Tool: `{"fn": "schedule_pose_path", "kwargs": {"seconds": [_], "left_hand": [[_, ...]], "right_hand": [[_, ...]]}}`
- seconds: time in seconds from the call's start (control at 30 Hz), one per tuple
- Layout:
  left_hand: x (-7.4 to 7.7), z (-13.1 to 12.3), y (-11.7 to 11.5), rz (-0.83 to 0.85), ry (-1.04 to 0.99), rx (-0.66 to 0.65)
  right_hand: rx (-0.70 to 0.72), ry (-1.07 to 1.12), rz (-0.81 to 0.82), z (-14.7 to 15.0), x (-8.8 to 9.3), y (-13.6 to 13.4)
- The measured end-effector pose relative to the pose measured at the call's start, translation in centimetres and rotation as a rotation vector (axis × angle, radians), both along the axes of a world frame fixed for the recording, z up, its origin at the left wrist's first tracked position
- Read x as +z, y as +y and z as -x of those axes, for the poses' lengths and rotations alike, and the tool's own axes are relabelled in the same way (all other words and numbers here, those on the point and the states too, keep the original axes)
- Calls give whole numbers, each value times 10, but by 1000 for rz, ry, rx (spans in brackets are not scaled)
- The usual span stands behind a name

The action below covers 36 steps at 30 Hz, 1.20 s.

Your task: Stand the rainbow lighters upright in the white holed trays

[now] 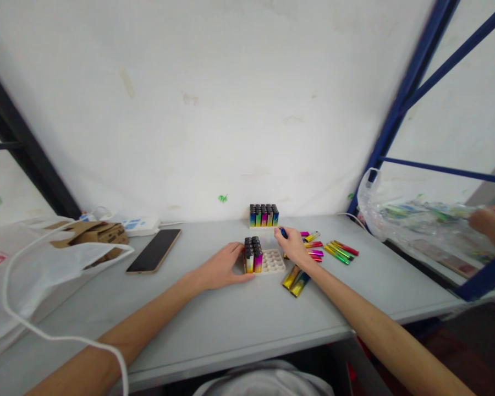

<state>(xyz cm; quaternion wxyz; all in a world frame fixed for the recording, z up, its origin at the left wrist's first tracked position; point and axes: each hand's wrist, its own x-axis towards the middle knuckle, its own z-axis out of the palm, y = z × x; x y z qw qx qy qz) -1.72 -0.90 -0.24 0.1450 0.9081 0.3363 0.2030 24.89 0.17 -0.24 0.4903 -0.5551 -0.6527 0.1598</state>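
Observation:
A white tray (275, 262) with round holes lies on the grey table, its left part filled with upright lighters (253, 255) with black tops. My left hand (225, 267) rests at the tray's left side, fingers and thumb spread around the lighters' edge. Above and right of the tray's holes, my right hand (292, 243) is closed on a dark blue lighter (284, 233). Loose shiny lighters (300, 284) in gold, green, red and pink lie under and right of my right wrist. A full tray of lighters (264, 216) stands behind, near the wall.
On the left are a phone (154, 251), a white plastic bag (33, 275), brown cardboard (94, 237) and a white cable (61, 336). Blue shelf posts (396, 104) rise at the right, beside clear plastic bags (424, 220) and another person's hand (493, 224).

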Motion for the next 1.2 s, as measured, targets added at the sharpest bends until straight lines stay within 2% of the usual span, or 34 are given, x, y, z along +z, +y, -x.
{"fn": "schedule_pose_path", "kwargs": {"seconds": [0.17,0.4,0.6,0.73,0.97,1.2], "left_hand": [[-2,1,2,-10,4,-4],[-4,1,3,-17,-9,-9],[-6,7,13,16,-36,-33],[-3,15,25,78,-59,-53],[3,23,27,147,-50,-116],[-4,13,19,81,-75,-38]], "right_hand": [[-16,-31,-29,0,-3,3],[73,-34,-92,-1,1,-3],[277,-131,-96,-3,3,-5],[244,-272,-106,-5,5,-5],[287,-323,-38,-3,8,-10],[336,-475,-48,7,-1,-3]]}}
